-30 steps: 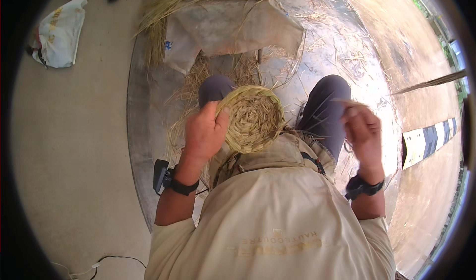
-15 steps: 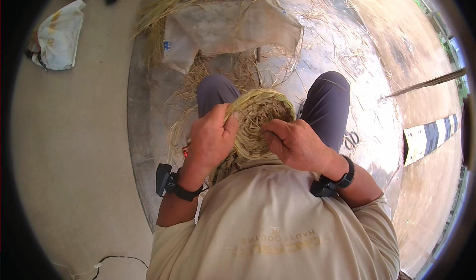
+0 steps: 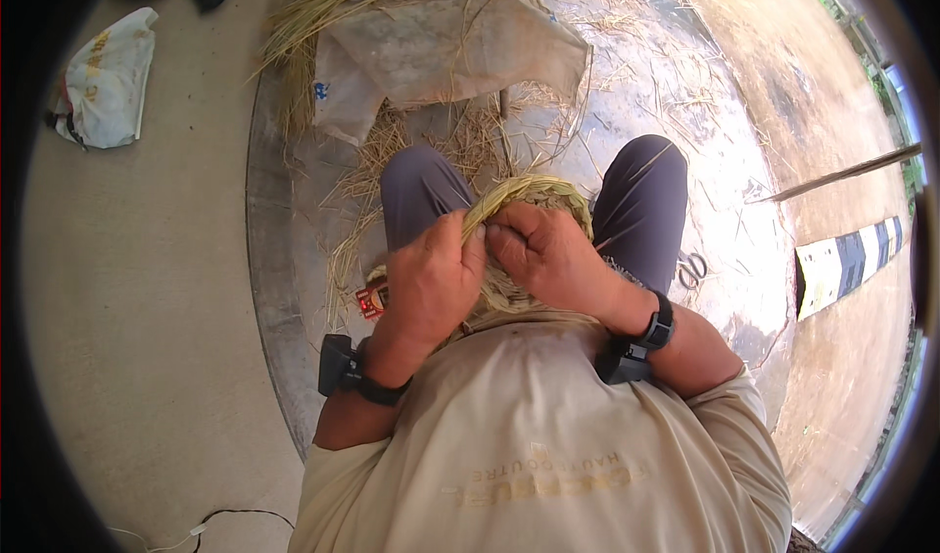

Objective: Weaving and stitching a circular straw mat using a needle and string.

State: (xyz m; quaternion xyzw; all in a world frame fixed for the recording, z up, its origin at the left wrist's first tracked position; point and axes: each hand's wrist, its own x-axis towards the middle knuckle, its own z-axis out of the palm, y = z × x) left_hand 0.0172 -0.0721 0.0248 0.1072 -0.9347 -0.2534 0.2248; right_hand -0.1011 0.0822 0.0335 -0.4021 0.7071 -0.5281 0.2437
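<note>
A round basket woven from yellow-green straw [image 3: 529, 189] rests in my lap between my knees, its hollow facing up. My left hand [image 3: 441, 269] grips the left side of its rim, thumb on the inner side and fingers hidden outside. Close beside that thumb, my right hand [image 3: 543, 254] reaches over the basket's opening with its fingers pinched together at the inner left rim. Whatever the right fingertips pinch is hidden; a thin straw strand may be there, but I cannot tell. Both hands cover much of the basket's inside.
Scissors with dark handles [image 3: 692, 270] lie right of my right knee. A small red box [image 3: 372, 299] sits by my left forearm. Ahead are a crumpled translucent sheet [image 3: 441, 48], loose straw [image 3: 357, 249] and a long straw bundle [image 3: 392, 0]. A white bag [image 3: 110, 78] lies far left.
My right hand has moved left across the basket, from its right-middle to beside my left thumb. My left hand has shifted slightly right along with it, still on the rim.
</note>
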